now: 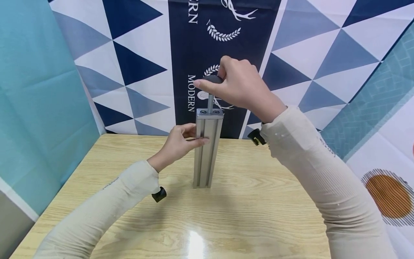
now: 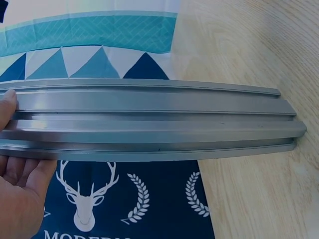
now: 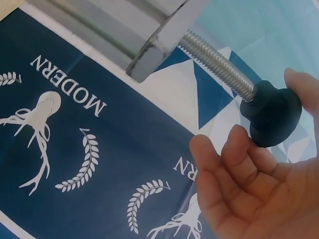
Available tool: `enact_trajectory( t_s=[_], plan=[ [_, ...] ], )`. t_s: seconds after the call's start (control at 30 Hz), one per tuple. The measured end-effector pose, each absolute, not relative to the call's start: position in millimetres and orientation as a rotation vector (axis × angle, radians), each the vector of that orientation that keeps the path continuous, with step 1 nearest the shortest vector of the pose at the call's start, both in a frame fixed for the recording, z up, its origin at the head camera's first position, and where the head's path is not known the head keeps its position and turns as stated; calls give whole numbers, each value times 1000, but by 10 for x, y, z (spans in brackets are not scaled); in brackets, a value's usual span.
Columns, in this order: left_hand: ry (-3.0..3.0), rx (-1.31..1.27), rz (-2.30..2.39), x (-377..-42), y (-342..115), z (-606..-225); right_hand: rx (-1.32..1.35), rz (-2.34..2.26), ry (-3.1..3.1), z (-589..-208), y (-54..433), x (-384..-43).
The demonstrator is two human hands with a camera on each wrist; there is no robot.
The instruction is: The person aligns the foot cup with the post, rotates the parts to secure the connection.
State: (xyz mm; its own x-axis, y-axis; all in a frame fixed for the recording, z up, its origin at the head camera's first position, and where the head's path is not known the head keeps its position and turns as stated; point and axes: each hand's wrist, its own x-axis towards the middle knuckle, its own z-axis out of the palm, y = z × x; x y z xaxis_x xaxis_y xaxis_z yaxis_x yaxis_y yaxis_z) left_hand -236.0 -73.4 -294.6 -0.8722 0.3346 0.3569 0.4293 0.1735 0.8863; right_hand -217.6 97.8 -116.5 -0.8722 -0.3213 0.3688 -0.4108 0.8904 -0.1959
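An aluminium extrusion (image 1: 204, 162) stands upright on the wooden table, with a flat end plate (image 1: 210, 116) bolted across its top. My left hand (image 1: 177, 144) grips the profile partway up, thumb on the near face and fingers around the side. In the left wrist view, grooves run the length of the extrusion (image 2: 164, 130). From the end plate rises a threaded rod (image 3: 219, 64) carrying a round black foot (image 3: 273, 115). The right hand (image 1: 240, 83) pinches this levelling foot between thumb and fingers, above the plate. A length of bare thread shows between foot and plate.
The wooden table (image 1: 265, 201) reaches back to a hanging cloth (image 1: 142, 64) with triangles and deer prints. A teal cloth (image 1: 42, 90) hangs at the left. Small black wrist devices sit under the left cuff (image 1: 159, 194) and the right cuff.
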Motion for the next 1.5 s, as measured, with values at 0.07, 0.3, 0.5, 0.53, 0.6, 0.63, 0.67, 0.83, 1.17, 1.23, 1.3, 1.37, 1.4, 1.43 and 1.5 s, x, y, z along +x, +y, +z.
enact_trajectory(
  t_s=[0.07, 0.3, 0.5, 0.53, 0.6, 0.63, 0.67, 0.83, 1.17, 1.23, 1.3, 1.37, 1.4, 1.43, 1.5],
  plan=[
    [-2351, -764, -1818, -2359, -729, -2937, 533, 380, -2729, -1163, 987, -2170],
    [-2384, -758, -1822, -2371, -735, -2912, 662, 353, -2804, -1070, 1082, -2118],
    [-2412, -736, -1827, -2378, -734, -2893, 1133, 357, -2826, -931, 1204, -2154],
    [-2416, -732, -1827, -2380, -731, -2892, 1196, 344, -2827, -917, 1218, -2167],
    [-2421, -720, -1830, -2385, -728, -2894, 1287, 326, -2829, -901, 1230, -2197],
    [-2424, -713, -1832, -2387, -727, -2897, 1306, 329, -2829, -900, 1230, -2209],
    [-2428, -707, -1832, -2387, -727, -2898, 1298, 346, -2835, -900, 1227, -2217],
    [-2431, -696, -1831, -2388, -725, -2910, 936, 423, -2772, -974, 1150, -2212],
    [-2420, -712, -1841, -2384, -727, -2907, 501, 419, -2632, -1164, 945, -2169],
    [-2419, -714, -1842, -2381, -730, -2913, 511, 407, -2669, -1150, 956, -2153],
    [-2413, -722, -1843, -2379, -733, -2918, 583, 394, -2739, -1113, 991, -2144],
    [-2408, -724, -1839, -2380, -735, -2922, 722, 377, -2835, -1056, 1052, -2144],
    [-2406, -727, -1838, -2383, -736, -2924, 809, 372, -2890, -1025, 1087, -2149],
    [-2406, -731, -1835, -2386, -736, -2925, 895, 365, -2944, -994, 1119, -2156],
    [-2402, -735, -1831, -2392, -736, -2926, 1036, 372, -3019, -946, 1170, -2176]
  ],
)
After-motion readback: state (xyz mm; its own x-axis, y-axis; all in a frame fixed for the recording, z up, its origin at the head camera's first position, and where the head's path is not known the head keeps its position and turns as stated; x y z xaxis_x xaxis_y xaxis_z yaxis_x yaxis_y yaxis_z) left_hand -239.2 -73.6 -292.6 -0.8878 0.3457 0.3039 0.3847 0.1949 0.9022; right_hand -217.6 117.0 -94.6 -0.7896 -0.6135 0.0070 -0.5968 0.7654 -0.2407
